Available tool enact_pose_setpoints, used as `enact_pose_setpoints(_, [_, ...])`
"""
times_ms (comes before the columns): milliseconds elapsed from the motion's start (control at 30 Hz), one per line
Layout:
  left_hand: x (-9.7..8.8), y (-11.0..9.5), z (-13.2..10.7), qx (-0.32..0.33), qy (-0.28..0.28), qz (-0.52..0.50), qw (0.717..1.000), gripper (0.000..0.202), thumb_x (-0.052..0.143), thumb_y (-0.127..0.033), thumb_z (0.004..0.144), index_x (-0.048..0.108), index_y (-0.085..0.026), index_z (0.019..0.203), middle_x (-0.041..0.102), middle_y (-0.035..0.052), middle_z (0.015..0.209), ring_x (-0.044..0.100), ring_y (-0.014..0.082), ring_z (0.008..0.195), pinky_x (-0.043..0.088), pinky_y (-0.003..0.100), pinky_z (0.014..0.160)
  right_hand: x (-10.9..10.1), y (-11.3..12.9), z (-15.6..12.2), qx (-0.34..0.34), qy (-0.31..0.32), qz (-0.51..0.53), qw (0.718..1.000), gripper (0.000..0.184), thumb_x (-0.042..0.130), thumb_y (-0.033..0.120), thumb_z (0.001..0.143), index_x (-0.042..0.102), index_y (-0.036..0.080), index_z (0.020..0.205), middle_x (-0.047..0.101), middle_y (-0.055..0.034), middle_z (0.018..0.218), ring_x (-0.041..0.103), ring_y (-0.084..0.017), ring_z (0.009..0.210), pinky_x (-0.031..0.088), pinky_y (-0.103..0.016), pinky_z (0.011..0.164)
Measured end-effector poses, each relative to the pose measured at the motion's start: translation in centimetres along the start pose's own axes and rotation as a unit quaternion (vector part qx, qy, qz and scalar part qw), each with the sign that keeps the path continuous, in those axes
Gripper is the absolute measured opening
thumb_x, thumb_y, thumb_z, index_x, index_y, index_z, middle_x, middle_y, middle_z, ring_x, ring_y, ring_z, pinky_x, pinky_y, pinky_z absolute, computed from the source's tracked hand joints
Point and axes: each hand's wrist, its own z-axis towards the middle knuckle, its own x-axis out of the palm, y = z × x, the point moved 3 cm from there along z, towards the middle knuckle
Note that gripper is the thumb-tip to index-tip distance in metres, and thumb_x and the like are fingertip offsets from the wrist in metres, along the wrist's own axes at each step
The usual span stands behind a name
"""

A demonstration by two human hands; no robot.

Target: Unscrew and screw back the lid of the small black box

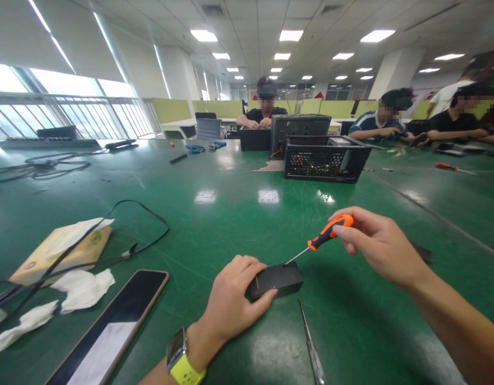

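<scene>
A small black rectangular box (281,279) lies on the green table in front of me. My left hand (241,291) is closed around its left end, thumb on the near side and fingers on the far side. My right hand (375,240) grips the orange and black handle of a screwdriver (327,233). The shaft slants down to the left, and its tip meets the far top edge of the black box. Close to the box's near right corner lies a second, thin screwdriver (310,342) with a clear handle.
A phone (118,326), crumpled tissues (86,289), a tissue pack (66,248) and black cables lie at left. Black computer cases (327,160) stand at the back, with a person behind them. Several people work at right, near another orange screwdriver (447,167). Blue-handled scissors (195,148) lie far off.
</scene>
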Motion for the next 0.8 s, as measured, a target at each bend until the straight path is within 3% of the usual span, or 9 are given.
enact_pose_setpoints(300, [-0.1, -0.2, 0.0, 0.001, -0.004, 0.004, 1.0, 0.027, 0.067, -0.029, 0.081, 0.064, -0.017, 0.105, 0.065, 0.0089, 0.099, 0.06, 0.0255, 0.09, 0.052, 0.041, 0.079, -0.2, 0.2, 0.0, -0.03, -0.009, -0.042, 0.999, 0.018, 0.06, 0.037, 0.087, 0.066, 0.02, 0.091, 0.054, 0.0039, 0.058, 0.049, -0.011, 0.05, 0.04, -0.024, 0.047])
enact_pose_setpoints(500, [0.0, -0.1, 0.0, 0.001, -0.003, 0.01, 1.0, 0.027, 0.067, -0.031, 0.082, 0.063, -0.018, 0.105, 0.065, 0.0089, 0.099, 0.06, 0.0254, 0.09, 0.052, 0.041, 0.08, 0.1, 1.0, -0.6, -0.065, 0.008, -0.09, 0.994, 0.02, 0.057, 0.038, 0.09, 0.065, 0.02, 0.097, 0.062, 0.0009, 0.071, 0.052, -0.012, 0.053, 0.042, -0.024, 0.049])
enact_pose_setpoints(800, [0.0, -0.2, -0.1, -0.005, 0.0, 0.015, 1.0, 0.027, 0.068, -0.031, 0.081, 0.064, -0.017, 0.105, 0.066, 0.0088, 0.099, 0.06, 0.0258, 0.09, 0.052, 0.041, 0.08, 0.1, 1.1, -0.7, -0.072, 0.024, -0.112, 0.991, 0.021, 0.056, 0.039, 0.091, 0.064, 0.021, 0.099, 0.062, 0.0015, 0.07, 0.054, -0.012, 0.053, 0.043, -0.024, 0.049])
